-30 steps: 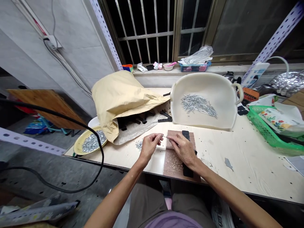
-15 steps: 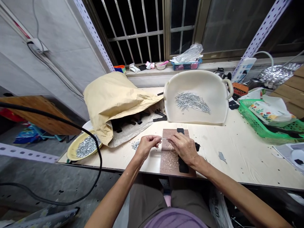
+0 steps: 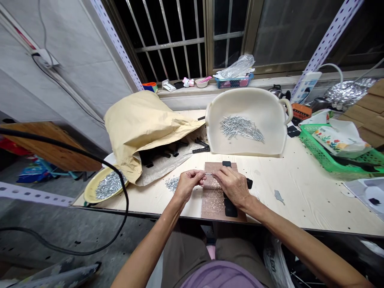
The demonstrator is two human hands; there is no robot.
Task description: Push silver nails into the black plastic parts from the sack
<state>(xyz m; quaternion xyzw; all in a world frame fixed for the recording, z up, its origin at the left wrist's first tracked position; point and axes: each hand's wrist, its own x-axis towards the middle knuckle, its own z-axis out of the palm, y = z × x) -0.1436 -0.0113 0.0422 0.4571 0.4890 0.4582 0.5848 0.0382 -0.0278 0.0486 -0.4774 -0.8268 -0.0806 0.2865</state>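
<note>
Between my two hands is a thin silvery metal pin (image 3: 209,174), level above the board. My left hand (image 3: 189,183) pinches one end between thumb and fingertips. My right hand (image 3: 233,185) is closed on the other end, its fingertips hiding part of it. Below lies a brown board (image 3: 212,200) strewn with pale specks, bearing several black flat pieces (image 3: 231,209) partly covered by my right hand. A small heap of tiny metal parts (image 3: 172,184) sits just left of my left hand. Similar pins (image 3: 241,129) fill the middle of a white handled basin (image 3: 271,140) behind the board.
A yellow bowl (image 3: 90,191) of small metal parts stands at the table's left edge. Beside it, a large paper sack (image 3: 141,120) lies with black pieces in its mouth. A green basket (image 3: 315,154) is at right. A black cable (image 3: 127,208) loops in front at left.
The view has shifted slightly. Both hands stay over the board with the pin between them, and the fingers have moved only a little.
</note>
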